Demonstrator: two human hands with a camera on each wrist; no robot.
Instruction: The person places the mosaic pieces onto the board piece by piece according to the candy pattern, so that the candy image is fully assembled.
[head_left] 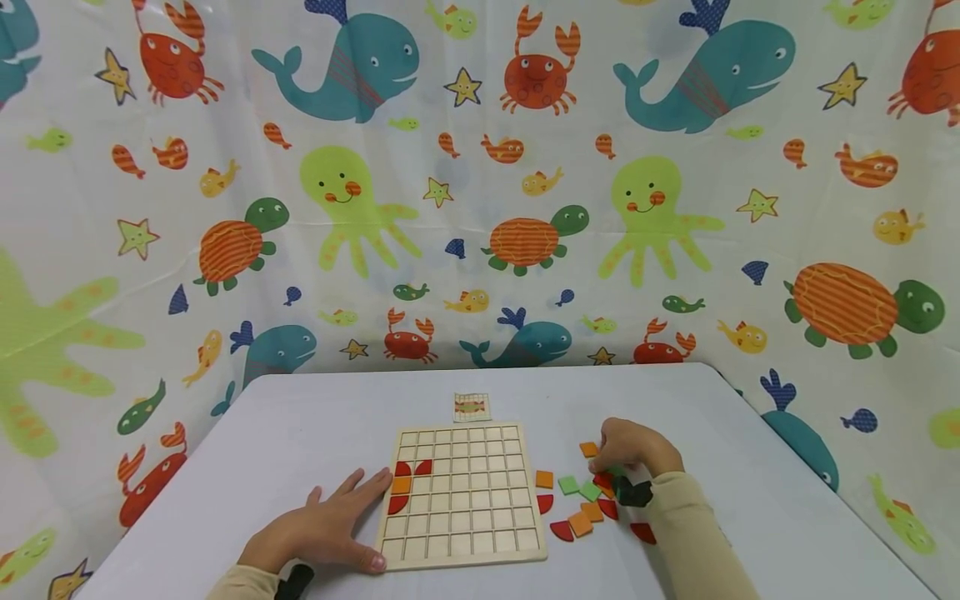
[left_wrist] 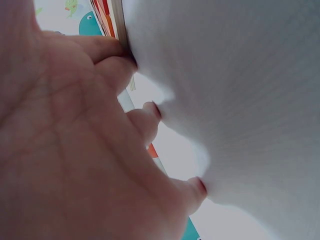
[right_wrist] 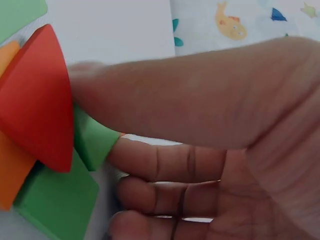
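Note:
A wooden grid board (head_left: 480,562) lies on the table, with three red quarter-circle pieces and an orange square tile (head_left: 401,485) in its left columns. My left hand (head_left: 322,521) rests at the board's left edge, fingers spread, thumb by the near corner. In the left wrist view its fingertips (left_wrist: 125,67) meet the board's side. My right hand (head_left: 633,450) is over the loose pieces right of the board, fingers curled. In the right wrist view the thumb lies beside a red quarter-circle piece (right_wrist: 42,100), with a green tile (right_wrist: 95,137) near the index fingertip. I cannot tell whether it grips a piece.
A small pattern card (head_left: 471,407) lies just beyond the board. Several orange squares (head_left: 581,523), green tiles (head_left: 567,485) and red quarter-circles (head_left: 561,531) are scattered right of the board, some overlapping. A curtain printed with sea animals (head_left: 525,242) hangs behind the white table (head_left: 322,417).

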